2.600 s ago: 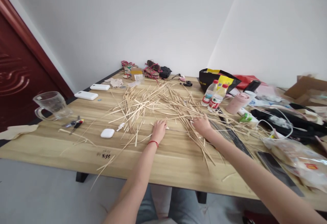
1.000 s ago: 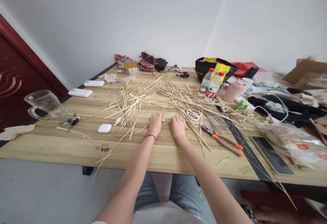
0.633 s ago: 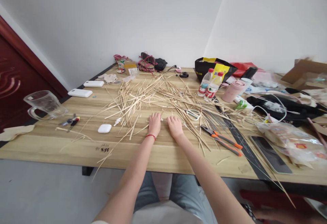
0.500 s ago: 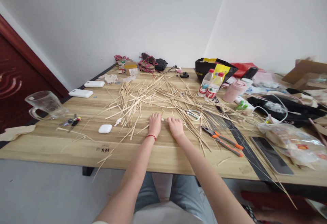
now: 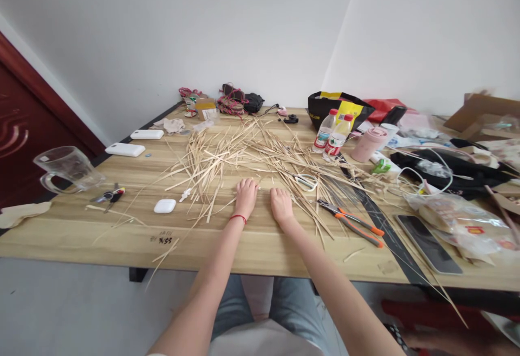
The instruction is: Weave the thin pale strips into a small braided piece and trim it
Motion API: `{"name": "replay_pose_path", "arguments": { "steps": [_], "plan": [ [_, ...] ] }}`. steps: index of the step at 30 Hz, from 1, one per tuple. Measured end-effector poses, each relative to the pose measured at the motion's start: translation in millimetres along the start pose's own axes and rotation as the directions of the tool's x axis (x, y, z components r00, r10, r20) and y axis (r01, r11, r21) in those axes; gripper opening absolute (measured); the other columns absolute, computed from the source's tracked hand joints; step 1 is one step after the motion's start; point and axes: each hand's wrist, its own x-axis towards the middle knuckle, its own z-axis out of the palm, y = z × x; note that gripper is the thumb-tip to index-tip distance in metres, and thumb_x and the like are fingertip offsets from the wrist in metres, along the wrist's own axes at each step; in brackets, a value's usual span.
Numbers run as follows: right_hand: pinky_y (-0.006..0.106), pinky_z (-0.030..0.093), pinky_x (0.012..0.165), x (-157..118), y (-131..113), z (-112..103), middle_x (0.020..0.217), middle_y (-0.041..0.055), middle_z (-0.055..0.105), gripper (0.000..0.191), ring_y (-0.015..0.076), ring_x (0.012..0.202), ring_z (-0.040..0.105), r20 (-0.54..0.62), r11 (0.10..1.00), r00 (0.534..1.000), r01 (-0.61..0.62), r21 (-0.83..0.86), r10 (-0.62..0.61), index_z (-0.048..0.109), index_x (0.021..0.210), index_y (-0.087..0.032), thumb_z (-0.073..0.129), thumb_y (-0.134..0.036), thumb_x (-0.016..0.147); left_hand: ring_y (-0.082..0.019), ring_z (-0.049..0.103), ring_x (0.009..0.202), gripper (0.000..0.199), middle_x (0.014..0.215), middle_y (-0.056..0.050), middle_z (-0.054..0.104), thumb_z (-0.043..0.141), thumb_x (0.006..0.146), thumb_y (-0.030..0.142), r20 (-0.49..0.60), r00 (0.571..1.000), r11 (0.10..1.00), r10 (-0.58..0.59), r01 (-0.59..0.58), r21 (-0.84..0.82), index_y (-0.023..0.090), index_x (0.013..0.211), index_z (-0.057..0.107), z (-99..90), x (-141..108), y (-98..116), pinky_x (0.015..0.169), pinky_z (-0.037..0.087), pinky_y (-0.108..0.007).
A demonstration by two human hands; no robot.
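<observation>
My left hand (image 5: 246,196), with a red cord on the wrist, rests low over the tabletop with its fingers bent and pressed together. A tiny pale bit shows by its fingertips. My right hand (image 5: 281,205) lies a short way to the right, its fingers curled under. What either hand pinches is hidden beneath the fingers. Just beyond them spreads a loose heap of thin tan plant strips (image 5: 207,158). Scissors with pale handles (image 5: 306,182) lie among the strips, right of my right hand. Closer to me on that side are pliers with orange-and-grey grips (image 5: 351,223).
On the left stand a glass mug (image 5: 67,169), keys (image 5: 109,196) and a white earphone case (image 5: 164,206). Two water bottles (image 5: 335,136), a pink cup (image 5: 369,144) and a black-yellow bag (image 5: 339,108) are at the right rear. A phone (image 5: 428,243) lies near the right front edge.
My right hand has shifted slightly right, widening the gap between my hands, and its fingers look more curled. My left hand has barely moved. The view has turned a little.
</observation>
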Motion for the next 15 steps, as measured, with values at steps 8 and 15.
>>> {"name": "replay_pose_path", "arguments": {
  "steps": [8, 15],
  "plan": [
    [0.033, 0.033, 0.076, -2.4, 1.0, 2.1, 0.085, 0.0103, 0.063, 0.02, 0.023, 0.084, 0.052, -0.041, 0.998, 0.998, 0.043, 0.039, -0.042, 0.056, 0.097, -0.014, 0.039, -0.009, 0.088, -0.022, 0.046, 0.095, 0.013, 0.099, -0.007, 0.055, 0.042, 0.089, 0.028, -0.021, 0.998, 0.998, -0.057, 0.057, 0.009, 0.02, 0.087, 0.051, 2.4, 0.0, -2.3, 0.084, 0.034, -0.036],
    [0.035, 0.037, 0.084, -1.1, 0.5, 7.3, 0.115, 0.0143, 0.058, 0.035, 0.0224, 0.1, 0.051, -0.115, 0.98, 0.984, 0.154, 0.129, -0.139, 0.052, 0.115, -0.011, 0.04, -0.003, 0.084, -0.022, 0.049, 0.093, 0.013, 0.097, -0.008, 0.055, 0.04, 0.089, 0.026, -0.127, 0.971, 0.979, -0.204, 0.199, -0.05, 0.019, 0.085, 0.049, -2.2, 1.6, -2.6, 0.082, 0.036, -0.036]
  ]
}}
